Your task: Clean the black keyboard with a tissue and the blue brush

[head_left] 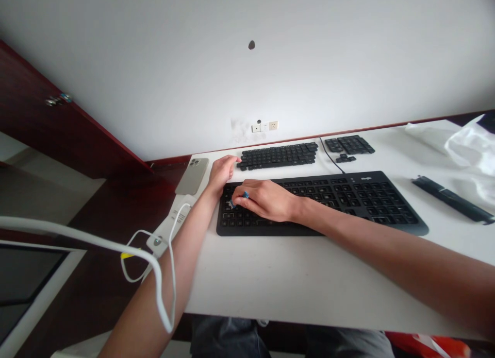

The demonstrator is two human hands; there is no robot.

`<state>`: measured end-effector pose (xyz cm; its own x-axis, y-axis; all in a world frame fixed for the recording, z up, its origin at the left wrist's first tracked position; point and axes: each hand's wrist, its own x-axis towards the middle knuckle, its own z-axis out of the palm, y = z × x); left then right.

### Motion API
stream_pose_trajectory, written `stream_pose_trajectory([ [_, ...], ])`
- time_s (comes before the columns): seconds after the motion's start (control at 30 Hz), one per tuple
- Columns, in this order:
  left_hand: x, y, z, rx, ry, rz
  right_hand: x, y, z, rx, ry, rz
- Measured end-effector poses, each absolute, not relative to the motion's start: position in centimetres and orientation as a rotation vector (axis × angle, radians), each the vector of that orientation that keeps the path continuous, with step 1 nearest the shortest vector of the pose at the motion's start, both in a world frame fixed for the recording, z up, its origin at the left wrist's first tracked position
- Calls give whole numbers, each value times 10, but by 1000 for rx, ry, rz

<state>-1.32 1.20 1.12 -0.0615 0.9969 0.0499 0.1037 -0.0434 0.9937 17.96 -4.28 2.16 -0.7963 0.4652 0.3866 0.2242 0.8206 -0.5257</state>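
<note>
A black keyboard (320,185) with its keycaps taken off lies on the white table. My right hand (266,198) is closed over its left part, pinching a small brush (232,204) with a blue end and a pale tip. The tip is down among the bare key sockets; most of the brush is hidden by my fingers. My left hand (223,172) rests at the keyboard's upper left corner, one finger stretched toward the loose keycaps (278,155). Its other fingers are partly hidden. Those black keycaps are laid out in rows behind the keyboard.
More keycaps (356,144) lie at the back right, beside a black cable (331,156). A phone (192,175) and a white power strip (170,226) with a white cable (158,280) are on the left. On the right are a long black plastic piece (452,198) and a white bag (472,147).
</note>
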Motion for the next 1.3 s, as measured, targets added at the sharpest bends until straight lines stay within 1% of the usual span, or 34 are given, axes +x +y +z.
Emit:
stream_pose_trajectory([
  [0.17, -15, 17, 7, 1272, 1351, 1241, 190, -28, 33, -631, -2319, 617],
  [0.3, -15, 19, 6, 1284, 1374, 1243, 194, -23, 39, -651, -2162, 816],
  [0.4, -15, 19, 7, 1259, 1373, 1226, 190, -27, 36, -538, -2200, 918],
  [0.5, -14, 16, 9, 1255, 1344, 1222, 185, -33, 30, -511, -2323, 872],
  [0.57, -14, 15, 10, 1274, 1329, 1222, 183, -36, 28, -497, -2365, 899],
  [0.67, -14, 13, 10, 1305, 1314, 1223, 182, -39, 29, -461, -2336, 999],
  [0.8, -14, 12, 11, 1302, 1316, 1224, 181, -40, 30, -497, -2347, 985],
  [0.97, -15, 11, 11, 1334, 1335, 1225, 180, -40, 28, -418, -2256, 1189],
  [1.1, -15, 10, 12, 1325, 1329, 1223, 182, -39, 31, -451, -2261, 1171],
  [1.23, -13, 6, 15, 1323, 1354, 1217, 184, -39, 40, -407, -2278, 1404],
  [1.3, -12, 6, 16, 1329, 1356, 1221, 185, -39, 44, -377, -2273, 1458],
])
